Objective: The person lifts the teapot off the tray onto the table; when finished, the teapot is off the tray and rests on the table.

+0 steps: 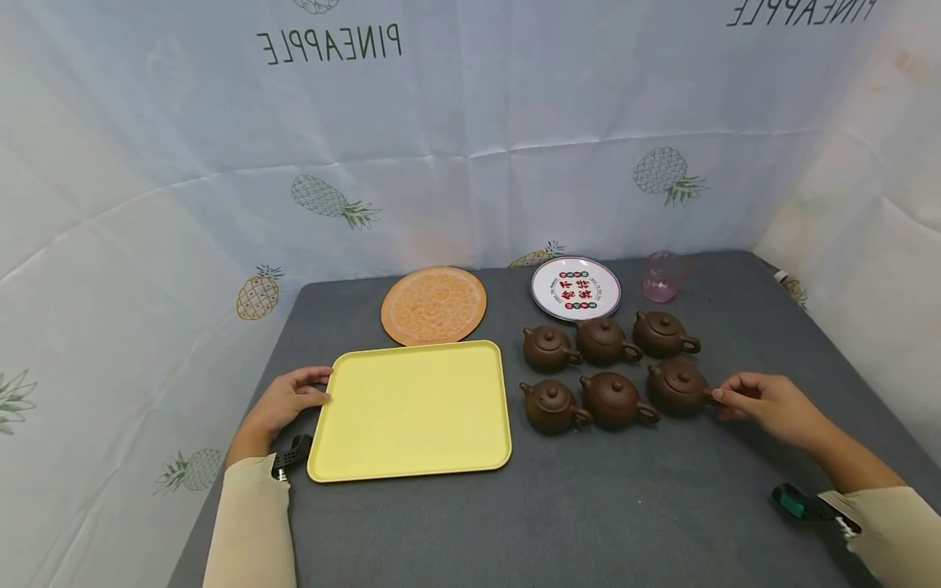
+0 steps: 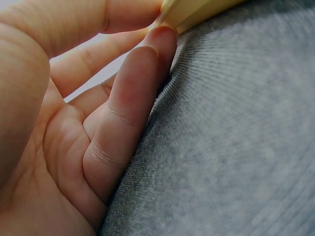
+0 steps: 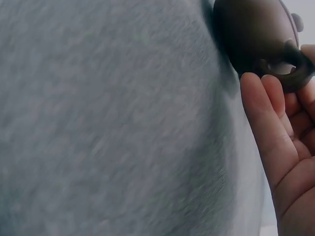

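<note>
A yellow rectangular tray (image 1: 415, 412) lies on the left half of the grey table. At its left edge is my left hand (image 1: 283, 400), thumb and fingertips pinching the rim; the left wrist view shows the fingers against the tray's edge (image 2: 202, 11), close to the cloth. Several small brown lidded teapots stand in two rows to the right of the tray. My right hand (image 1: 772, 407) pinches the handle of the front row's rightmost teapot (image 1: 678, 389). In the right wrist view that teapot (image 3: 251, 34) shows its looped handle between thumb and fingers.
Behind the tray lies a round orange-brown mat (image 1: 434, 304). A white plate (image 1: 576, 288) with red characters sits behind the teapots, and a clear pink glass cup (image 1: 662, 278) stands at the back right. Pineapple-print cloth (image 1: 470, 196) hangs along the back and sides.
</note>
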`<state>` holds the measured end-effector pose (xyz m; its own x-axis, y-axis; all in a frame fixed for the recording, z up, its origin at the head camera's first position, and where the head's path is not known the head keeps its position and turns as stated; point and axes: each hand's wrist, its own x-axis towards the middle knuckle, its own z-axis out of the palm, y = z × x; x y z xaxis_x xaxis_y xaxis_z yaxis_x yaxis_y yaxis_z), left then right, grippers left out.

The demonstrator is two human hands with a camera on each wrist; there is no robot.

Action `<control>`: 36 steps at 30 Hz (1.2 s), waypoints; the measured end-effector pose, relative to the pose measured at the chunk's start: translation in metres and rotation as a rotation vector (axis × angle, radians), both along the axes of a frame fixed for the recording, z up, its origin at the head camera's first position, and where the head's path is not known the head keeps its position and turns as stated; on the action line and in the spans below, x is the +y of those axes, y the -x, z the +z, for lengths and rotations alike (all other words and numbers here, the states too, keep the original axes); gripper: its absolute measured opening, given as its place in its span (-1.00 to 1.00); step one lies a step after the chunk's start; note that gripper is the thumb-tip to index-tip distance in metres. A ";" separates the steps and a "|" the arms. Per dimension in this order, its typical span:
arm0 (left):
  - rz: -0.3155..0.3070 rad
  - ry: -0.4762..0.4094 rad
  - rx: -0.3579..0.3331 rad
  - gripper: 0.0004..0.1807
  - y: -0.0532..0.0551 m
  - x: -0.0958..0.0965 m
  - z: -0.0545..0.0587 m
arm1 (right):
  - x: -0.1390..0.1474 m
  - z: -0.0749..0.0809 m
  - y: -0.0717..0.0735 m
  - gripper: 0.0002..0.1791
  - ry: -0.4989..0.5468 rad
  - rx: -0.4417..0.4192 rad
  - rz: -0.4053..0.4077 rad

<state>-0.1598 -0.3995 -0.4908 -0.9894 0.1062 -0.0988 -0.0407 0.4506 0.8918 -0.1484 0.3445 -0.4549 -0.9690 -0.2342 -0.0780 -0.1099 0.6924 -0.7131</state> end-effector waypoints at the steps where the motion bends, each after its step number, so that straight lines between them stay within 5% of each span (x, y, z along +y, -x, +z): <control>1: 0.001 0.000 -0.001 -0.35 0.000 0.000 0.000 | 0.001 -0.002 -0.001 -0.67 0.020 -0.009 -0.007; 10: 0.008 0.011 0.000 -0.36 -0.002 -0.001 -0.001 | 0.006 -0.010 -0.003 -0.72 0.166 -0.040 0.020; 23: 0.028 -0.006 -0.019 -0.35 -0.011 -0.005 0.004 | 0.002 -0.016 0.005 -0.73 0.196 -0.077 0.075; 31: 0.047 0.007 -0.030 -0.34 -0.008 -0.004 -0.003 | 0.006 -0.008 0.007 -0.66 0.078 -0.005 0.019; 36: 0.048 0.162 0.018 -0.35 -0.004 0.001 0.011 | 0.007 0.006 0.013 -0.56 -0.091 0.145 -0.050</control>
<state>-0.1558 -0.3990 -0.4795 -0.9947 0.0432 -0.0930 -0.0501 0.5863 0.8085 -0.1619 0.3519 -0.4489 -0.9819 -0.1839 0.0448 -0.1710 0.7604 -0.6265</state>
